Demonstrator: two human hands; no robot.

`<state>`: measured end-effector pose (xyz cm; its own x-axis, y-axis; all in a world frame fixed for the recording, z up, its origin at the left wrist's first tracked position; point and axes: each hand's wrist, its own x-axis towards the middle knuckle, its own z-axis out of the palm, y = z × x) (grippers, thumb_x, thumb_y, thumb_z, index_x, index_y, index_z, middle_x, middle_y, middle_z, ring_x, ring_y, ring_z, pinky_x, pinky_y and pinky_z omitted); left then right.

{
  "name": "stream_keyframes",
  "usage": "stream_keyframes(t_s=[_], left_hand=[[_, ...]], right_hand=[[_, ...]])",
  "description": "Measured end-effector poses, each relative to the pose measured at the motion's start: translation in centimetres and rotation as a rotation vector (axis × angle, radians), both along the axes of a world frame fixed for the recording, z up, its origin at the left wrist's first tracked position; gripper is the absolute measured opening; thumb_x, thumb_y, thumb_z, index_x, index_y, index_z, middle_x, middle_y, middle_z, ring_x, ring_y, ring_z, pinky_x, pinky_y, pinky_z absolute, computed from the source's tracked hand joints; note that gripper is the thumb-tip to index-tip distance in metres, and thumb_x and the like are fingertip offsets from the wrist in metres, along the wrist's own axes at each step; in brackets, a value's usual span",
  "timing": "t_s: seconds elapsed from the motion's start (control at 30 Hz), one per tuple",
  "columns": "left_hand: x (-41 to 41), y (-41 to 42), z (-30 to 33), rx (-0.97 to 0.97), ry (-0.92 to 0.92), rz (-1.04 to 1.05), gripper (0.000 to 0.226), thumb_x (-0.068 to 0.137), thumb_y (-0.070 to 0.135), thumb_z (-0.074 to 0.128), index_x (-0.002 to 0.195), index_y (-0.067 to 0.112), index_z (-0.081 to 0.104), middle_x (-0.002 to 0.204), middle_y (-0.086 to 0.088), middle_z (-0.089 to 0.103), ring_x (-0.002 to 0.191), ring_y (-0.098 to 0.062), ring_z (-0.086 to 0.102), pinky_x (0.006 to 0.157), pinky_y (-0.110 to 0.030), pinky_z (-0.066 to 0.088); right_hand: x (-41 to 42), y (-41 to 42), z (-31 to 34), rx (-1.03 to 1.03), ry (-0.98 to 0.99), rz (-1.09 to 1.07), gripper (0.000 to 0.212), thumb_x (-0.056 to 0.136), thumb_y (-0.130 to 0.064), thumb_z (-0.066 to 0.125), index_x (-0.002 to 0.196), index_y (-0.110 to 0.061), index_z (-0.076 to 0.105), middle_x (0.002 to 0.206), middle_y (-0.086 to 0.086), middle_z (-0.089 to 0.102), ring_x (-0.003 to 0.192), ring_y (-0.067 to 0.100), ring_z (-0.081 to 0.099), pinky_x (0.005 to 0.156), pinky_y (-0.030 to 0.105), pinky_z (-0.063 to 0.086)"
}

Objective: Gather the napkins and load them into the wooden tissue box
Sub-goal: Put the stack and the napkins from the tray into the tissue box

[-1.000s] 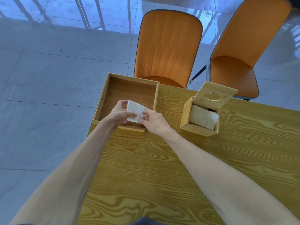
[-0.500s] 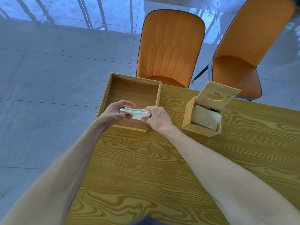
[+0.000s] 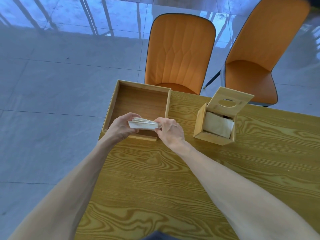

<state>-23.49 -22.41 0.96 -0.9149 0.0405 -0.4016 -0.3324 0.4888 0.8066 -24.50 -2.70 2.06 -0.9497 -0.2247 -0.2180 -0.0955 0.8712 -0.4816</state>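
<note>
Napkins (image 3: 143, 125) lifted flat; tissue box (image 3: 214, 126) holds more.

1 second ago the napkin stack (image 3: 143, 125) was tilted, its broad white face toward the camera; now it lies nearly flat — only its layered edge shows. The left hand (image 3: 121, 127) and right hand (image 3: 168, 130) have turned with it and pinch its 2 ends, above the near wall of the open wooden tray (image 3: 110, 108) at the table's far left corner.
</note>
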Motion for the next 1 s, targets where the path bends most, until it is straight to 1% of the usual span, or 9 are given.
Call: stream_keyframes(t_s=[0.1,0.2,0.27,0.4,0.53,0.7,0.83,0.9,1.0], left_hand=[[0.1,0.3,0.0,-0.055,0.034,0.021,0.026,0.081,0.009,0.074,0.102,0.025,0.072,0.100,0.002,0.070,0.098,-0.016,0.062,0.076,-0.026,0.049],[0.0,0.3,0.3,-0.068,0.065,0.016,0.025,0.081,0.012,0.076,0.102,0.024,0.072,0.104,0.000,0.070,0.099,-0.019,0.062,0.083,-0.037,0.053],[0.1,0.4,0.3,-0.100,0.037,-0.009,0.024,0.081,0.013,0.076,0.102,0.025,0.072,0.105,0.000,0.070,0.100,-0.019,0.063,0.084,-0.040,0.054],[0.3,0.4,0.0,-0.129,0.046,0.023,0.015,0.083,0.019,0.075,0.092,0.030,0.072,0.092,0.009,0.069,0.095,-0.015,0.062,0.072,-0.026,0.048],[0.3,0.4,0.5,-0.048,0.081,0.069,0.017,0.083,0.023,0.076,0.098,0.029,0.073,0.098,0.004,0.072,0.094,-0.017,0.065,0.079,-0.031,0.051],[-0.5,2.4,2.1,0.081,0.175,0.069,0.024,0.080,0.028,0.079,0.102,0.028,0.070,0.100,0.006,0.074,0.095,-0.009,0.068,0.080,-0.023,0.050],[-1.1,6.1,3.3,0.154,0.201,0.059,0.024,0.081,0.027,0.078,0.100,0.035,0.067,0.098,0.013,0.073,0.092,-0.001,0.068,0.075,-0.016,0.054],[-1.4,8.1,3.6,0.192,0.204,0.048,0.025,0.083,0.028,0.076,0.105,0.031,0.066,0.098,0.013,0.072,0.092,0.000,0.068,0.070,-0.010,0.052],[-1.8,11.3,3.9,0.242,0.196,0.032,0.027,0.087,0.026,0.072,0.112,0.019,0.067,0.100,0.009,0.073,0.094,-0.002,0.068,0.070,-0.009,0.051]], right_hand=[[-0.1,0.1,0.0,-0.043,0.012,-0.022,0.024,0.094,-0.014,0.062,0.116,-0.020,0.070,0.101,0.006,0.075,0.091,0.026,0.070,0.071,0.031,0.051],[-0.1,0.2,0.0,-0.034,-0.010,-0.015,0.026,0.094,-0.017,0.064,0.118,-0.022,0.068,0.104,0.006,0.075,0.093,0.026,0.069,0.074,0.033,0.053],[0.0,0.3,-0.1,-0.022,-0.029,-0.012,0.026,0.094,-0.019,0.064,0.119,-0.023,0.068,0.105,0.005,0.074,0.094,0.025,0.069,0.074,0.033,0.052],[0.4,0.6,0.0,-0.045,-0.025,-0.020,0.022,0.095,-0.017,0.061,0.115,-0.021,0.070,0.100,0.005,0.074,0.090,0.026,0.069,0.072,0.033,0.052],[0.4,1.4,0.7,-0.132,0.019,-0.070,0.021,0.094,-0.016,0.060,0.111,-0.019,0.072,0.093,0.003,0.075,0.087,0.024,0.069,0.068,0.029,0.046],[1.0,4.4,2.2,-0.288,0.078,-0.176,0.023,0.092,-0.021,0.066,0.114,-0.014,0.071,0.096,0.002,0.077,0.087,0.018,0.071,0.078,0.038,0.058],[2.0,7.9,3.2,-0.370,0.110,-0.282,0.025,0.092,-0.026,0.068,0.115,-0.017,0.067,0.100,0.001,0.077,0.087,0.014,0.071,0.079,0.031,0.058],[2.4,9.9,3.8,-0.405,0.106,-0.347,0.027,0.091,-0.030,0.069,0.115,-0.020,0.065,0.099,-0.002,0.076,0.084,0.010,0.071,0.076,0.026,0.058],[2.8,12.7,4.4,-0.477,0.093,-0.445,0.027,0.091,-0.030,0.070,0.115,-0.020,0.064,0.095,-0.009,0.073,0.085,0.005,0.070,0.080,0.029,0.059]])
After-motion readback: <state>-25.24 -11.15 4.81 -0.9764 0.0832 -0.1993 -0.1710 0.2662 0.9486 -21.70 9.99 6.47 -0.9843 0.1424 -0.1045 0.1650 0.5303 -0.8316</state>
